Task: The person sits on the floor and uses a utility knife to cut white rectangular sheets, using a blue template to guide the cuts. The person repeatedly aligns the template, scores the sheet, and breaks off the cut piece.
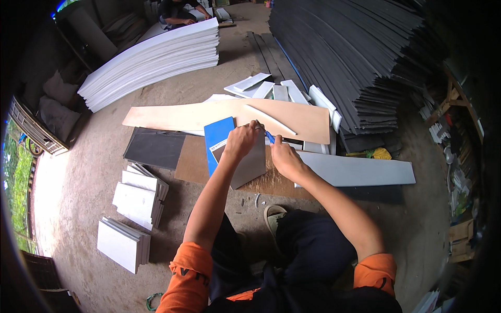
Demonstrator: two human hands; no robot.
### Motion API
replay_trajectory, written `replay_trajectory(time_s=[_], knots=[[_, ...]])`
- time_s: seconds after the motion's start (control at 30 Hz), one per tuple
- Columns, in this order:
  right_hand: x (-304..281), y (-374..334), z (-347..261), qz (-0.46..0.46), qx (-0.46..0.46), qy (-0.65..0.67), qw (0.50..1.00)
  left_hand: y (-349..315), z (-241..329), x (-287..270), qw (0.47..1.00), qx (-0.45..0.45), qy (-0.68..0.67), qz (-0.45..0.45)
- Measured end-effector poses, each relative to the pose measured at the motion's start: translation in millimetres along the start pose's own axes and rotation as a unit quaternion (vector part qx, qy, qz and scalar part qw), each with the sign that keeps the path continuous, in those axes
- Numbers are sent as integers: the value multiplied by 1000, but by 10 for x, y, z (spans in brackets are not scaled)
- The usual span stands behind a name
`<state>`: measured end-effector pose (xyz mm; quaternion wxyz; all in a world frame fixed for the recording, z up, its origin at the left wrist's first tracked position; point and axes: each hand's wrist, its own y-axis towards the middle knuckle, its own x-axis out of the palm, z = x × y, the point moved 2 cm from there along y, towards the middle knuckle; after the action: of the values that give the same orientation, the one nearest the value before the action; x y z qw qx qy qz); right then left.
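Observation:
My right hand (286, 155) is closed around a slim blue tool (269, 136) that looks like a utility knife; its tip is too small to make out. Beside it, my left hand (241, 141) rests with bent fingers on the far edge of a grey sheet (251, 166), seemingly gripping it. A blue board (219, 130) lies partly beneath that sheet, and a white ruler-like strip (218, 147) shows by my left wrist. Under these is a worn brown board (192, 161). A long tan panel (177, 117) lies just beyond, with a thin white strip (271, 120) across it.
Stacks of white panels stand at the left (122, 242) and far left (156, 62). A tall pile of dark sheets (339, 57) rises at the far right. White offcuts (282, 93) lie beyond the tan panel; a pale panel (360, 169) is at right. Another person (180, 13) works far off.

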<state>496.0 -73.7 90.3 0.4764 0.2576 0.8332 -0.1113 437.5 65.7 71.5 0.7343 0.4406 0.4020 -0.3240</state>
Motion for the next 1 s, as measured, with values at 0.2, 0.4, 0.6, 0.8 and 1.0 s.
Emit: replay_trajectory(time_s=[0.2, 0.4, 0.6, 0.8, 1.0], knots=[[59, -22, 12, 8, 14, -10, 1000, 13, 28, -7, 999, 1, 2, -42], [4, 62, -70, -34, 52, -24, 998, -60, 66, -60, 998, 37, -12, -46], [82, 107, -12, -31, 45, -30, 998, -130, 76, 19, 999, 40, 25, -21], [85, -17, 16, -49, 39, -46, 997, -118, 24, 22, 998, 50, 21, -11], [109, 173, 50, -65, 84, -44, 993, -151, 165, -19, 997, 52, 22, -47]])
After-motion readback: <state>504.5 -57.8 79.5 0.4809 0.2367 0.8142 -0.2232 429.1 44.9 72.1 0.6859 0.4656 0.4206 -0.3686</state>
